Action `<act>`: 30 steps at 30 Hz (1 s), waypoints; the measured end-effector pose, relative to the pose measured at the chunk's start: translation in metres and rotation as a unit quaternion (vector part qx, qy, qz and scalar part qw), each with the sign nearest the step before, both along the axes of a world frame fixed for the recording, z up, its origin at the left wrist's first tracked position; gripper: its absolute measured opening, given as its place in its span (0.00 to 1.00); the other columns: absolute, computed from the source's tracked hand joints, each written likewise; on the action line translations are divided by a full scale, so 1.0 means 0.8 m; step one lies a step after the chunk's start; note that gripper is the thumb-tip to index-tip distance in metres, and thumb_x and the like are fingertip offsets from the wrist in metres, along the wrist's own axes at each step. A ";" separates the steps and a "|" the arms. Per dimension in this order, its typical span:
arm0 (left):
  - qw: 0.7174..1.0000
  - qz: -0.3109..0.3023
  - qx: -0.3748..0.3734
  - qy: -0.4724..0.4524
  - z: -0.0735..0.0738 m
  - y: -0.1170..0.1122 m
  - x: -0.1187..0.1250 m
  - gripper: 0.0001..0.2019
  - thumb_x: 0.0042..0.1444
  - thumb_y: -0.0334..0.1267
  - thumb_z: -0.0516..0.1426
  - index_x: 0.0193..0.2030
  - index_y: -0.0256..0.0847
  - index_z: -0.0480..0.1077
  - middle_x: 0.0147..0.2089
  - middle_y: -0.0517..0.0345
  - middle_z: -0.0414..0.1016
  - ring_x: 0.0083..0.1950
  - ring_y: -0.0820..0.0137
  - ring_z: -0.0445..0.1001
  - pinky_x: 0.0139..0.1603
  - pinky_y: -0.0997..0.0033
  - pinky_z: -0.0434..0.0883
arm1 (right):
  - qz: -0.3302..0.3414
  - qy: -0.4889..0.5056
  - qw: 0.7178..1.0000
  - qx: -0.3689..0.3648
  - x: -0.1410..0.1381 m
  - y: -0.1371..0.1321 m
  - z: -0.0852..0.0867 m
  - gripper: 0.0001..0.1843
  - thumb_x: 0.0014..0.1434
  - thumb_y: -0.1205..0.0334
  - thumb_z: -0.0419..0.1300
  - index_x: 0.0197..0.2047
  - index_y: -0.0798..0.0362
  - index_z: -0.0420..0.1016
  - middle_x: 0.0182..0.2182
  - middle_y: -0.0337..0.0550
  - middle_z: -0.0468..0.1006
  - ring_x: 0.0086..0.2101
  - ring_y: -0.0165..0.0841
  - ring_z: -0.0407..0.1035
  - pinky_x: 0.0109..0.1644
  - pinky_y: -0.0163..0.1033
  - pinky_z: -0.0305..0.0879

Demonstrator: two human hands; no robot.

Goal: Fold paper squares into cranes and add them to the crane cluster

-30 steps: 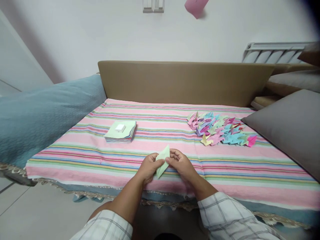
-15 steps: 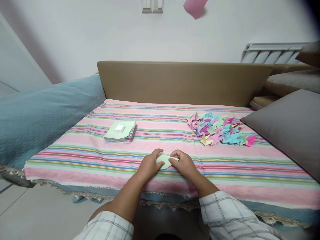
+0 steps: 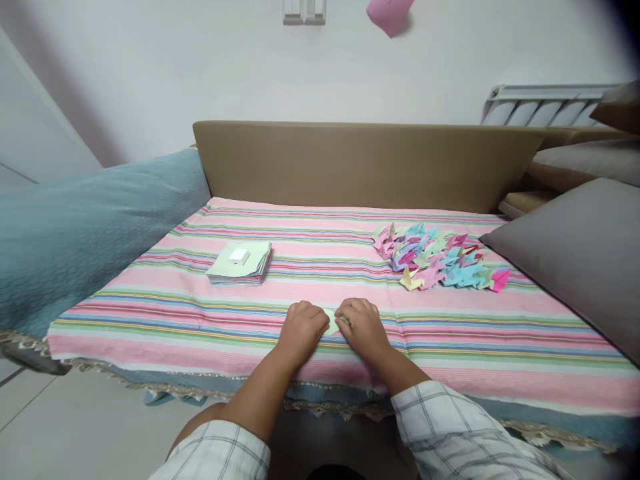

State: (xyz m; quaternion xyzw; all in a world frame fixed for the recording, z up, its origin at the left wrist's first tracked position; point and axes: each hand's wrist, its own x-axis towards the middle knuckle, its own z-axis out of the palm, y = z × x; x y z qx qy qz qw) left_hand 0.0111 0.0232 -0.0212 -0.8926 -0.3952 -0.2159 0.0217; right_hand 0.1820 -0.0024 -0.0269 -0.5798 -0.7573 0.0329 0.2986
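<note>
A pale green folded paper (image 3: pixel 332 321) lies flat on the striped cloth (image 3: pixel 450 333), mostly hidden under my hands. My left hand (image 3: pixel 301 329) presses on its left side with curled fingers. My right hand (image 3: pixel 363 325) presses on its right side, fingers also curled over it. Only a small green sliver shows between the two hands. Farther back on the left lies a stack of coloured paper squares (image 3: pixel 243 263) with a small white block on top. At the back right sits a heap of several folded paper cranes (image 3: pixel 436 263) in pink, blue, green and yellow.
A blue cushion (image 3: pixel 85 233) rises at the left and a grey pillow (image 3: pixel 580 250) at the right. A brown padded backrest (image 3: pixel 360 163) runs behind the cloth. The cloth's fringed front edge (image 3: pixel 165 380) hangs over the floor.
The green paper was held upright between both hands, then laid down on the cloth. Both hands now cover and press it flat.
</note>
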 end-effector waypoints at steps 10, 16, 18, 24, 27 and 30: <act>0.987 -0.081 -0.137 -0.021 0.012 0.004 -0.022 0.08 0.52 0.41 0.60 0.37 0.41 0.71 0.38 0.56 0.76 0.42 0.65 0.71 0.44 0.67 0.65 | 0.114 0.022 0.992 -0.057 0.013 -0.003 -0.002 0.13 0.51 0.73 0.54 0.38 0.50 0.73 0.40 0.41 0.76 0.41 0.35 0.65 0.46 0.41 0.54; 0.988 -0.075 -0.132 -0.039 0.007 0.005 -0.023 0.04 0.52 0.38 0.59 0.32 0.41 0.72 0.35 0.55 0.76 0.42 0.65 0.72 0.45 0.66 0.65 | 0.126 0.043 0.988 -0.072 0.017 -0.002 -0.002 0.06 0.52 0.62 0.61 0.36 0.49 0.73 0.40 0.41 0.76 0.43 0.35 0.66 0.49 0.43 0.54; 0.988 -0.077 -0.130 -0.040 0.007 0.004 -0.022 0.04 0.52 0.38 0.58 0.31 0.41 0.71 0.34 0.56 0.76 0.42 0.65 0.72 0.45 0.66 0.65 | 0.126 0.046 0.988 -0.072 0.017 -0.001 -0.003 0.05 0.52 0.62 0.61 0.35 0.49 0.73 0.40 0.40 0.76 0.43 0.35 0.67 0.49 0.43 0.54; 0.988 -0.065 -0.128 -0.060 0.009 0.002 -0.020 0.07 0.54 0.40 0.57 0.28 0.41 0.70 0.33 0.56 0.75 0.40 0.67 0.71 0.43 0.67 0.65 | 0.126 0.046 0.989 -0.068 0.016 0.000 -0.002 0.04 0.56 0.60 0.59 0.33 0.49 0.74 0.39 0.40 0.76 0.41 0.34 0.67 0.48 0.42 0.56; 0.988 -0.057 -0.126 -0.068 0.008 0.001 -0.019 0.07 0.54 0.39 0.56 0.27 0.41 0.69 0.32 0.55 0.74 0.39 0.66 0.71 0.43 0.67 0.65 | 0.115 0.043 0.990 -0.070 0.014 0.000 -0.002 0.05 0.56 0.60 0.58 0.33 0.50 0.74 0.38 0.41 0.77 0.41 0.35 0.67 0.47 0.42 0.56; 0.988 -0.049 -0.123 -0.074 0.005 0.001 -0.017 0.07 0.53 0.38 0.56 0.26 0.41 0.68 0.32 0.55 0.74 0.40 0.66 0.71 0.44 0.66 0.65 | 0.103 0.046 0.991 -0.071 0.012 0.001 -0.002 0.05 0.56 0.60 0.57 0.32 0.50 0.74 0.38 0.41 0.77 0.40 0.35 0.67 0.47 0.42 0.56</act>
